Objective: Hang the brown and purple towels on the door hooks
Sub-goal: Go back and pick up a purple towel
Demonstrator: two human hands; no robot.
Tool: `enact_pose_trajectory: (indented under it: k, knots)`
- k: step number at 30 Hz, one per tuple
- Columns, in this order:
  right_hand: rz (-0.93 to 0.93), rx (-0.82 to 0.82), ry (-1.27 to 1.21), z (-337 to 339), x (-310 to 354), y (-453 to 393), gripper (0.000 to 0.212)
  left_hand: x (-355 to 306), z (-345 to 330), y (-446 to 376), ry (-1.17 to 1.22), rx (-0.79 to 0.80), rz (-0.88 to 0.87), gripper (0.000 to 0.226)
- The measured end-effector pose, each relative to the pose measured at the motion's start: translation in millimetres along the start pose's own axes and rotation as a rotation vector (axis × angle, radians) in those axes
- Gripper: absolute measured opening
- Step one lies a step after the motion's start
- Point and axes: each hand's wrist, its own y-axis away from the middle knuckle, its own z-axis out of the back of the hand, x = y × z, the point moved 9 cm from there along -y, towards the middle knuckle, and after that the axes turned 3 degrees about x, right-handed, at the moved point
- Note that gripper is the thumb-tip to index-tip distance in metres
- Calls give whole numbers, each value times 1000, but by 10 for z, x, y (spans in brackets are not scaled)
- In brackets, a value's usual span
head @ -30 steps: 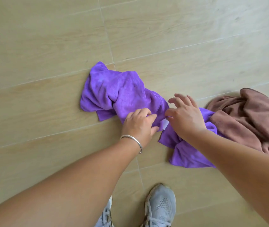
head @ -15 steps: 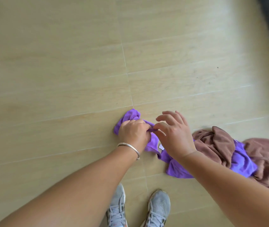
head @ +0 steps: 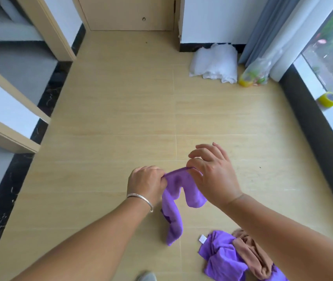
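A purple towel (head: 174, 201) hangs in the air between my two hands, its top edge stretched taut. My left hand (head: 146, 184), with a silver bracelet on the wrist, grips the left end of that edge. My right hand (head: 212, 173) pinches the right end with thumb and forefinger, the other fingers spread. On the floor at the lower right lie a second purple towel (head: 220, 258) with a white label and a brown towel (head: 250, 254), tangled together and partly hidden by my right forearm. A closed door (head: 129, 11) stands at the far end; no hooks are visible.
A white bundle (head: 214, 62) and a clear plastic bag (head: 254, 74) lie near the far wall by a grey curtain (head: 267, 27). A yellow tape roll (head: 329, 99) sits on the window sill at right. Door frames line the left side. My shoe (head: 146, 276) shows at the bottom.
Both hands have lifted the purple towel off the floor and pulled its edge apart. The view has risen from the floor to show the room and the far door.
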Motion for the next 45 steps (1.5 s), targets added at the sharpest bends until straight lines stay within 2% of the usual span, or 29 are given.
enact_pose_trajectory:
  k: [6,10,12,15,20,31,33,37,41,45]
  knots:
    - [63,-52,-17,597,225,-262,13,306,552,186,-44,3,116,17]
    - [96,-76,-26,758,313,-345,13,472,760,298,-48,12,167,19]
    - [87,-85,-46,776,383,-386,13,408,866,322,41,-20,110,21]
    - [88,-85,-63,732,509,-423,10,72,1117,326,253,-149,-43,18]
    - [45,-75,-56,672,536,-400,10,-273,1415,301,316,-329,-127,17]
    - [-66,56,53,430,374,-268,8,-346,1362,249,350,-324,-210,12]
    - [-112,97,22,278,313,-257,5,-262,1375,224,351,-320,-216,13]
    - [-206,148,-97,-12,289,-260,22,-161,1367,223,344,-275,-245,13]
    - [-222,205,-226,-303,364,-276,13,-9,1328,218,409,-220,-246,13]
    - [-261,334,-243,-584,413,-263,10,205,1327,193,530,-181,-226,15]
